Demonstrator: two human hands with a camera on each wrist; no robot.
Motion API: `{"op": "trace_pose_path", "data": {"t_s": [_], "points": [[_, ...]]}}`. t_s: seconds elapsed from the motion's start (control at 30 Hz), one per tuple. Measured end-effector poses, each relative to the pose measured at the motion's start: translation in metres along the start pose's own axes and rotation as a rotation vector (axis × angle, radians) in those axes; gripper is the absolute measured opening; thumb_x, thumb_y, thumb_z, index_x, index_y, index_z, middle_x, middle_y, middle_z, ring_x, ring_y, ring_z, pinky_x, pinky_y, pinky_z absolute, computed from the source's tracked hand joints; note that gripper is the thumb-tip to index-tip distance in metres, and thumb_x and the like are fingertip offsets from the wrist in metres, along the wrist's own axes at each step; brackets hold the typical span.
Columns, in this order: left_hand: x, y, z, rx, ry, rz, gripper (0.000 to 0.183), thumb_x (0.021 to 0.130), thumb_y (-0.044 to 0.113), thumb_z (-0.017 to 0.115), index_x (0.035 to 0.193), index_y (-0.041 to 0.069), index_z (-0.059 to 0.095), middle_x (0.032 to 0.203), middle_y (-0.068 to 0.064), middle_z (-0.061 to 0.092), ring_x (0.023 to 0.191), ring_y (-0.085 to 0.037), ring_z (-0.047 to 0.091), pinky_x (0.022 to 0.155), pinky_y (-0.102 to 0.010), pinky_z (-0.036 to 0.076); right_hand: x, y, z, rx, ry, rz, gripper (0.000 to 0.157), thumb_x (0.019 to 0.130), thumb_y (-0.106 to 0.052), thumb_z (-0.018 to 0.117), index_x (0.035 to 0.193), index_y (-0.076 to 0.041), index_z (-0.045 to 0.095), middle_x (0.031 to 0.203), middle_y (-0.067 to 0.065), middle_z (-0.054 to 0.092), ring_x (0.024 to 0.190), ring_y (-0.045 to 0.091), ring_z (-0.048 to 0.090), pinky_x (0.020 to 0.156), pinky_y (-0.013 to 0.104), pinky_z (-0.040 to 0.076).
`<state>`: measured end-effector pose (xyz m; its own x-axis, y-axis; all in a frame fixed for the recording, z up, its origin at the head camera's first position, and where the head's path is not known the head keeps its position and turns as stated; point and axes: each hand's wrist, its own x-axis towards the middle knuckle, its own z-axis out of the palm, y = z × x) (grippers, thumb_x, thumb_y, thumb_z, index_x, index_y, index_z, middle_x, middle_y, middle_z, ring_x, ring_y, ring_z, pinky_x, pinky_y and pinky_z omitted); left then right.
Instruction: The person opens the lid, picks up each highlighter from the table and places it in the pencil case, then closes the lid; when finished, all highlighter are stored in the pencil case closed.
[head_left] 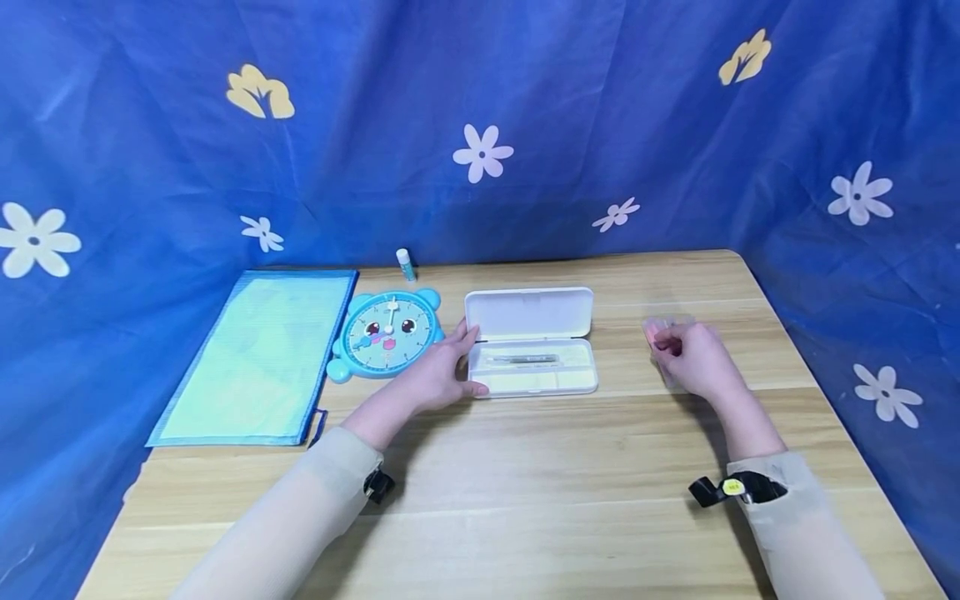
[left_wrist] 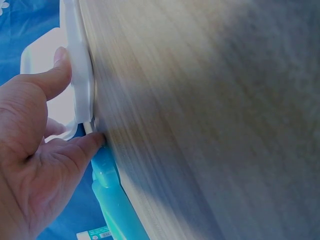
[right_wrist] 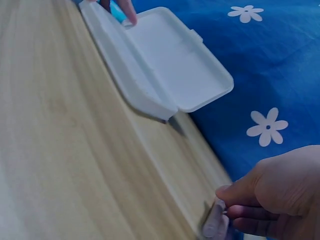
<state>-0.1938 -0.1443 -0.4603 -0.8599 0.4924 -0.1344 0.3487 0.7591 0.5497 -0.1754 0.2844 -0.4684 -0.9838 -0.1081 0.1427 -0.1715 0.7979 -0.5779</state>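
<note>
A white pencil case [head_left: 529, 313] lies with its lid up in the middle of the table, a slim pen [head_left: 528, 359] in its tray. My left hand [head_left: 431, 372] holds the case's left end, thumb at the front edge and fingers by the raised lid. At the right, my right hand [head_left: 699, 360] pinches a small pale pink item [right_wrist: 214, 223] between thumb and fingers. Clear plastic [head_left: 678, 318] shows around it on the tabletop. The hand covers much of that item, and I cannot tell its kind.
A blue bear-faced toy clock [head_left: 390, 333] lies just left of the case, close to my left hand. Beyond it stands a glue stick [head_left: 406, 265]. A light-blue mesh zip pouch [head_left: 251, 358] lies at the far left. Blue floral cloth [head_left: 540, 100] hangs behind the table.
</note>
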Motion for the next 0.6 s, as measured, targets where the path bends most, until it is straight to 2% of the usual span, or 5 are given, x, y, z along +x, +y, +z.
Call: {"op": "trace_pose_path", "data": {"t_s": [0.17, 0.3, 0.4, 0.5, 0.6], "points": [[0.0, 0.0, -0.001, -0.003, -0.002, -0.009, 0.111, 0.086, 0.041, 0.089, 0.166, 0.003, 0.022, 0.173, -0.019, 0.007, 0.156, -0.041, 0.02, 0.127, -0.047, 0.021, 0.001, -0.001, 0.007, -0.032, 0.017, 0.047, 0.019, 0.09, -0.003, 0.079, 0.103, 0.01, 0.076, 0.088, 0.015, 0.076, 0.085, 0.034, 0.072, 0.081, 0.052, 0.059], [0.0, -0.001, 0.001, 0.001, -0.001, -0.012, 0.111, 0.086, 0.042, 0.088, 0.167, 0.004, 0.022, 0.173, -0.018, 0.007, 0.157, -0.041, 0.02, 0.127, -0.048, 0.021, 0.001, -0.004, 0.01, -0.061, 0.003, 0.048, 0.017, 0.09, -0.005, 0.079, 0.1, 0.009, 0.077, 0.086, 0.014, 0.076, 0.086, 0.036, 0.072, 0.09, 0.057, 0.054], [-0.001, -0.001, 0.001, 0.009, -0.003, -0.012, 0.112, 0.086, 0.044, 0.088, 0.167, 0.005, 0.022, 0.173, -0.017, 0.007, 0.156, -0.041, 0.02, 0.127, -0.048, 0.022, 0.002, -0.007, 0.012, -0.073, -0.015, 0.052, 0.015, 0.091, -0.006, 0.08, 0.1, 0.007, 0.077, 0.086, 0.012, 0.076, 0.085, 0.034, 0.072, 0.088, 0.055, 0.055], [-0.002, -0.001, 0.0, 0.009, -0.003, -0.017, 0.112, 0.086, 0.044, 0.088, 0.167, 0.006, 0.021, 0.173, -0.016, 0.006, 0.156, -0.042, 0.021, 0.127, -0.048, 0.022, 0.002, -0.009, 0.013, -0.073, -0.029, 0.053, 0.016, 0.092, -0.007, 0.079, 0.101, 0.007, 0.078, 0.087, 0.011, 0.076, 0.084, 0.031, 0.071, 0.079, 0.052, 0.058], [-0.002, 0.001, 0.001, 0.003, 0.004, -0.024, 0.112, 0.086, 0.044, 0.088, 0.168, 0.007, 0.021, 0.173, -0.016, 0.007, 0.156, -0.042, 0.021, 0.127, -0.048, 0.021, 0.002, -0.007, 0.013, -0.056, -0.027, 0.035, 0.016, 0.093, -0.006, 0.078, 0.102, 0.007, 0.078, 0.086, 0.01, 0.075, 0.083, 0.029, 0.07, 0.078, 0.051, 0.058]]}}
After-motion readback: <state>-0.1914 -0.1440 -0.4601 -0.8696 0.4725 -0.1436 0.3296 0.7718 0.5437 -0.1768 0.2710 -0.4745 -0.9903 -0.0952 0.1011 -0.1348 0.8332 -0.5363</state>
